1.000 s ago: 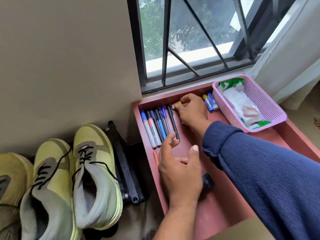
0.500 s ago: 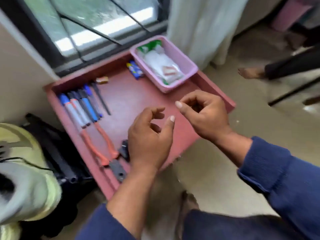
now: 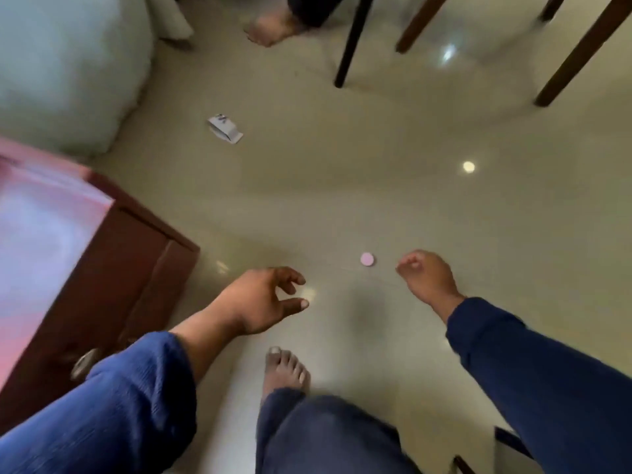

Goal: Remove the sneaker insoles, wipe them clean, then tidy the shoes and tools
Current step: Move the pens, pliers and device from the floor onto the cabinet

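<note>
- We take the small pink disc [image 3: 367,259] on the pale floor [image 3: 342,186] as our landmark; neither the sneakers, the insoles nor the tools show in this view, so we cannot say where they lie relative to the hands.
- Our left hand [image 3: 260,301] hangs to the left of the disc and nearer to us, fingers loosely curled around nothing.
- Our right hand [image 3: 425,273] hangs just to the right of the disc, fingers curled in, and no object shows in it; the blur stops us from being surer.
- The two hands are well apart, with the disc between them.
- Our bare foot [image 3: 285,369] stands nearer to us than the disc, and a dark wooden cabinet [image 3: 113,268] sits far to its left.
- A scrap of white paper [image 3: 224,129] lies beyond the disc, up and to the left; chair legs [image 3: 352,39] stand farther off.
- We judge the risk to be stepping on the disc or the scrap on this glossy floor, since the foot is bare.
- The smeared picture suggests fast head motion, which could cause a bump against the cabinet corner.
</note>
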Demonstrator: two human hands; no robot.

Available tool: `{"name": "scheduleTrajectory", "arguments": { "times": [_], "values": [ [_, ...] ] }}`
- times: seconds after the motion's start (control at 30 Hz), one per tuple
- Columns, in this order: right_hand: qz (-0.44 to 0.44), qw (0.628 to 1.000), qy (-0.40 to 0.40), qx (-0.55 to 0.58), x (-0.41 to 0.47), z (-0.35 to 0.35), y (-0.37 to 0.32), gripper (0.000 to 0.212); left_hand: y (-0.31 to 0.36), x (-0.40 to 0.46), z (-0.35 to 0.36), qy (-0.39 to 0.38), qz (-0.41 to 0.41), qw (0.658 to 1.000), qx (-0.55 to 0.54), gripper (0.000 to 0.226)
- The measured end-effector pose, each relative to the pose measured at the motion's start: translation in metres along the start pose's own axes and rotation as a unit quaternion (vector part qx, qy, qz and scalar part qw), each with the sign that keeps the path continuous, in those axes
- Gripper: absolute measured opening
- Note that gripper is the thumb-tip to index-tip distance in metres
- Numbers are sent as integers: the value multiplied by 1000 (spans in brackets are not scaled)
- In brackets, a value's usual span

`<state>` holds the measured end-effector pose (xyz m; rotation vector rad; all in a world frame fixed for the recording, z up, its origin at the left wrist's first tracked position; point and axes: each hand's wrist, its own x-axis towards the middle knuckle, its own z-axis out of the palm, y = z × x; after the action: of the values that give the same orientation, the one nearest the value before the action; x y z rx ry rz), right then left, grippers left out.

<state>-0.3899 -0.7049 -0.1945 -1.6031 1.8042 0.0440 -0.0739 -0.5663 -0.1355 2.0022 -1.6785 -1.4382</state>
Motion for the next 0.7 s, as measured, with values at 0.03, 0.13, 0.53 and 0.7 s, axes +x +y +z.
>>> {"name": "scheduleTrajectory", "arguments": {
  "times": [0.03,0.13,0.53,0.7],
  "values": [
    [36,998,-45,-9,14,15,17,19,-7,24,8,-22,-16,1000,8,46],
    [81,984,-153,-48,49,64,46,62,-31,74,29,-71,-58,995,30,50],
    [43,991,-57,-111,119,178,32,53,-134,86,76,-100,-130,986,-43,46],
    [-56,993,-92,-58,79,194,-20,42,-152,60,57,-42,-178,978,-104,46]
  ]
}}
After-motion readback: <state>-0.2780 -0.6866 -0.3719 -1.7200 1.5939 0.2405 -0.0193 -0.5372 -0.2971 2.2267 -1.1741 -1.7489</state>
